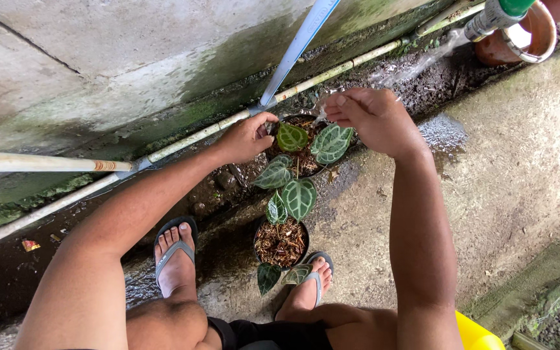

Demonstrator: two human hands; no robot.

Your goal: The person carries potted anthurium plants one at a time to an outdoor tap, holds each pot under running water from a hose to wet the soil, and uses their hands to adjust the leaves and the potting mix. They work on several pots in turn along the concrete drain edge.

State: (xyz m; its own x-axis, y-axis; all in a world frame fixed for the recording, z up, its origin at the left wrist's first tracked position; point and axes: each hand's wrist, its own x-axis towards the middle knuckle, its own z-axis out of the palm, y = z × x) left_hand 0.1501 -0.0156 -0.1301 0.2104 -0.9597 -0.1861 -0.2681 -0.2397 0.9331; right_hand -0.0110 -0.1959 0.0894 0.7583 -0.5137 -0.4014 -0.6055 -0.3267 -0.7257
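My left hand (246, 137) grips the rim of the far black pot (291, 118), which holds a plant with dark green, white-veined leaves (332, 142). My right hand (372, 117) hovers over that same pot with fingers pinched together, and water splashes around it. A stream of water (422, 61) comes from a hose nozzle (487, 21) at the top right. A second black pot (281, 244) filled with bark chips stands nearer to me, between my sandalled feet.
A mossy concrete wall (131, 58) runs along the left, with thin pipes (189, 136) at its base. A terracotta pot (520, 39) lies at top right. Wet concrete floor (520, 181) spreads to the right. A yellow object (478, 334) sits bottom right.
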